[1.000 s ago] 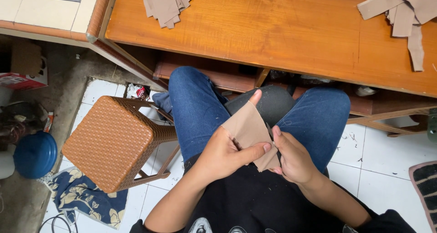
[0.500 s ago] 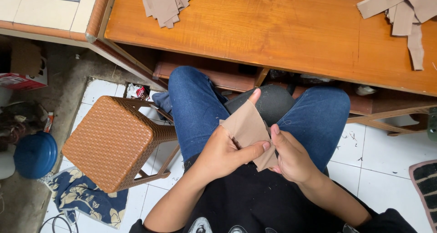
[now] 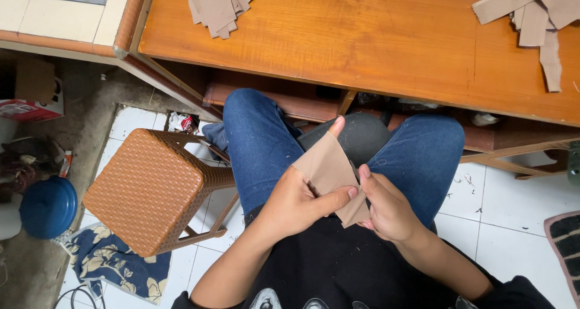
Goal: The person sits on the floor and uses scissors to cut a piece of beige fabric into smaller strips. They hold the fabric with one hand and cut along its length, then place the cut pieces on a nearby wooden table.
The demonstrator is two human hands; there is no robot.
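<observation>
I sit in blue jeans with both hands over my lap. My left hand point(image 3: 296, 201) and my right hand point(image 3: 389, 209) pinch a small tan piece of fabric point(image 3: 329, 167) between them. The left index finger sticks up behind the piece's top corner and the left thumb presses across its front. My right fingers grip its lower right edge. More tan fabric pieces lie on the wooden table: a stack point(image 3: 217, 6) at the far left and a loose pile of strips point(image 3: 531, 16) at the far right.
The orange-brown wooden table point(image 3: 362, 49) spans the top, with a shelf beneath. A brown woven stool point(image 3: 148, 188) stands left of my knee. A blue round lid point(image 3: 48, 207), a floral cloth point(image 3: 115, 262) and a red box point(image 3: 30, 109) lie on the floor at left.
</observation>
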